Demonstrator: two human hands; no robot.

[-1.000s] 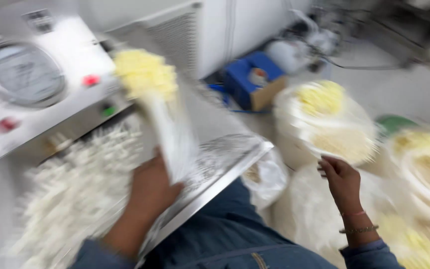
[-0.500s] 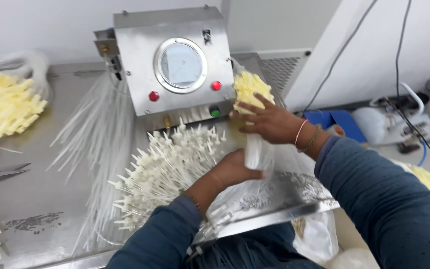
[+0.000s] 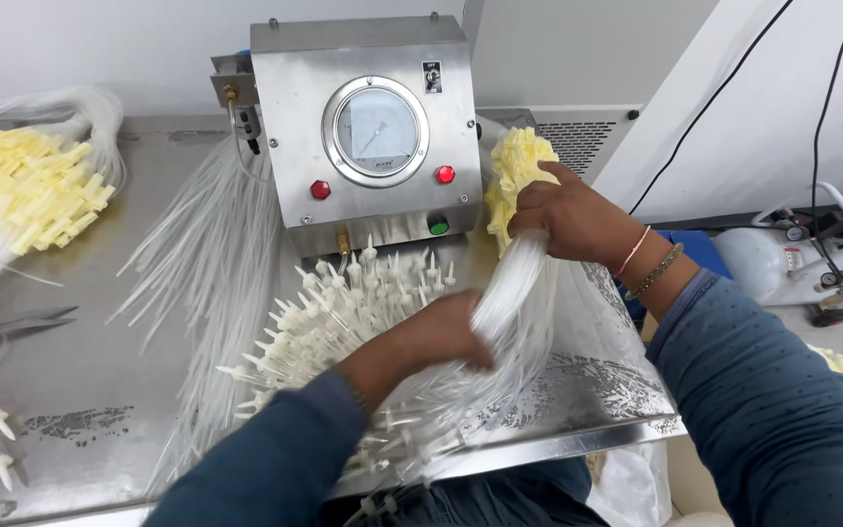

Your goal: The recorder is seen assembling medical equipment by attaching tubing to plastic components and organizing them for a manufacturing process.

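Note:
My right hand (image 3: 566,217) grips the upper part of a bundle of thin clear tubes (image 3: 505,293), just under its cluster of yellow end caps (image 3: 516,174). My left hand (image 3: 438,334) closes around the same bundle lower down, over a fan of white-tipped tube ends (image 3: 343,303) spread on the steel table (image 3: 90,390). The bundle stands tilted beside a steel box with a round gauge (image 3: 377,132).
A second bundle with yellow caps (image 3: 33,188) lies at the far left, loose clear tubes (image 3: 209,263) in the middle, scissors (image 3: 14,322) near the left edge. A white compressor tank (image 3: 782,262) stands right of the table. A plastic bag (image 3: 631,483) hangs below the front edge.
The view has swung from the bags on the right to the table. My right hand has come onto the bundle and both hands now hold it beside the gauge box.

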